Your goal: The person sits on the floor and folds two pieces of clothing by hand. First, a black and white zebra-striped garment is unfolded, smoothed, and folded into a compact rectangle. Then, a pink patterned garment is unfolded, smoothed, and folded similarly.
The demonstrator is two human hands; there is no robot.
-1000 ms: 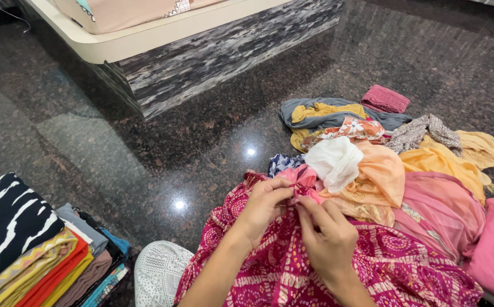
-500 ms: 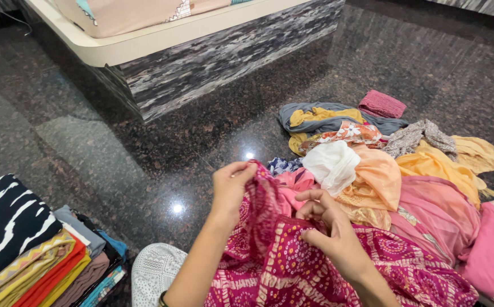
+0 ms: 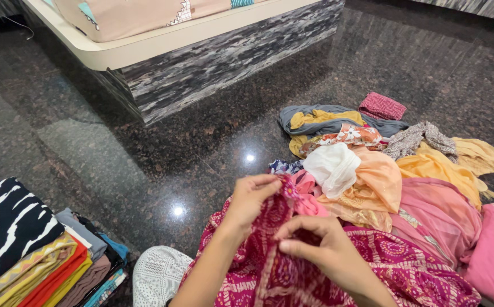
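Note:
A magenta patterned cloth (image 3: pixel 417 273) lies bunched in front of me on the dark floor. My left hand (image 3: pixel 249 196) pinches its upper edge and lifts it. Lower and to the right, my right hand (image 3: pixel 315 244) grips a fold of the same cloth. Just behind the hands sits a heap of loose clothes (image 3: pixel 394 165): white, peach, yellow, pink and grey pieces. A small folded dark-pink cloth (image 3: pixel 382 106) rests at the far side of the heap.
A stack of folded clothes (image 3: pixel 31 256), topped by a black and white striped one, stands at the lower left. A white mesh item (image 3: pixel 159 273) lies near my left arm. A low bed platform (image 3: pixel 201 62) with a mattress fills the top of the view. Polished dark stone floor (image 3: pixel 144 170).
My left hand has lifted the cloth's edge and then eased lower and right. My right hand has slid down along the fabric, taking a new fold. The cloth is more gathered.

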